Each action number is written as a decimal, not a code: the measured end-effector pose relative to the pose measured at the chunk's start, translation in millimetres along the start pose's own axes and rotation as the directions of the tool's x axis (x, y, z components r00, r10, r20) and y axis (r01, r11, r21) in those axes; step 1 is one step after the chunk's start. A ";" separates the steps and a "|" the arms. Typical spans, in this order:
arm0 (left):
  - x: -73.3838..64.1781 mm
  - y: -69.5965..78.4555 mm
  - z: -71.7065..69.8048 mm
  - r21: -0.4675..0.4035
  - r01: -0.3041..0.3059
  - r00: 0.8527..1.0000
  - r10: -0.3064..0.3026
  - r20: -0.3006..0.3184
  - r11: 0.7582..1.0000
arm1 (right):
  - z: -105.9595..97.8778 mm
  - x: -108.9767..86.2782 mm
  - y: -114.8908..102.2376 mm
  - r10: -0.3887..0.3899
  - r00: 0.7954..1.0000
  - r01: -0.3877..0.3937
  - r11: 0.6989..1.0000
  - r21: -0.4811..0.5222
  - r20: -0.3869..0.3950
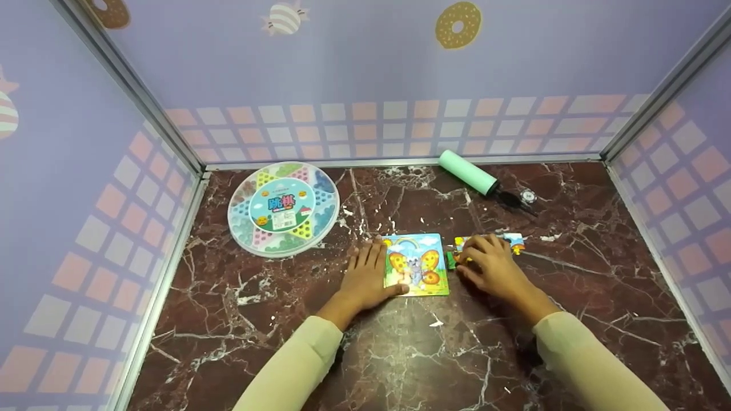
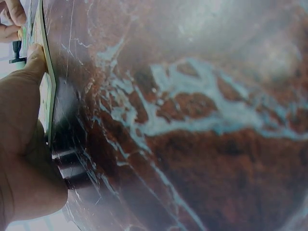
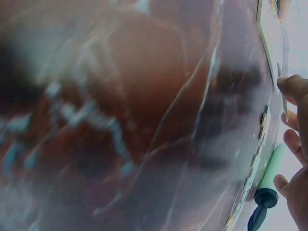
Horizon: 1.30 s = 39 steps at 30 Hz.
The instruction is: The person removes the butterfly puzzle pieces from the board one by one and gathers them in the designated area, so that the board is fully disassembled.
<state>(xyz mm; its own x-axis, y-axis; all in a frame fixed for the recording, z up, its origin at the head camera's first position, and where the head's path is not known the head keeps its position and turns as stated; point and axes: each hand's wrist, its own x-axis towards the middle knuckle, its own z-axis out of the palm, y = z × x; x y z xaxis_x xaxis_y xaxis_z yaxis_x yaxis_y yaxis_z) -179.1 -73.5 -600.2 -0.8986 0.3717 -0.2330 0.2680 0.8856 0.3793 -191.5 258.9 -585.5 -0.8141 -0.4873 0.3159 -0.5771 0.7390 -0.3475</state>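
A square butterfly picture puzzle (image 1: 415, 265) lies flat on the dark marbled table. My left hand (image 1: 366, 277) rests at its left edge, fingers straight, with the thumb over the lower left corner. To the right of the puzzle, my right hand (image 1: 492, 267) pinches a thin puzzle piece (image 3: 286, 108) between thumb and finger, seen edge-on in the right wrist view. Beneath and around that hand lie other colourful puzzle pieces (image 1: 515, 242), partly covered by the fingers. A green bit (image 1: 451, 261) shows between the hand and the puzzle.
A round Chinese checkers box (image 1: 284, 209) lies at the back left. Toward the back right are a mint-green cylinder (image 1: 468, 173) with a black end and a small round clear item (image 1: 527, 196). Patterned walls (image 1: 365, 131) enclose the table on three sides.
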 end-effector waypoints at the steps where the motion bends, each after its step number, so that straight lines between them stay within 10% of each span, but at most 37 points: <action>1: -0.1 0.2 -0.4 0.000 0.001 1.000 -0.001 0.002 1.000 | -0.4 -1.9 1.5 -0.002 1.000 0.002 1.000 -0.001 -0.005; 39: 0.3 0.8 0.1 0.011 0.001 1.000 -0.001 -0.010 1.000 | -7.9 -24.5 16.4 -0.055 0.998 0.055 0.997 -0.050 0.019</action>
<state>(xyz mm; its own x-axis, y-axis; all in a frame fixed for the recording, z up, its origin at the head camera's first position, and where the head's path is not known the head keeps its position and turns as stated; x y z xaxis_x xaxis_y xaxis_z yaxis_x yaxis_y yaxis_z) -179.1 -72.7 -600.1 -0.9025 0.3678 -0.2242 0.2707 0.8891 0.3692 -180.5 286.7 -592.0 -0.7824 -0.5354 0.3180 -0.6175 0.7331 -0.2851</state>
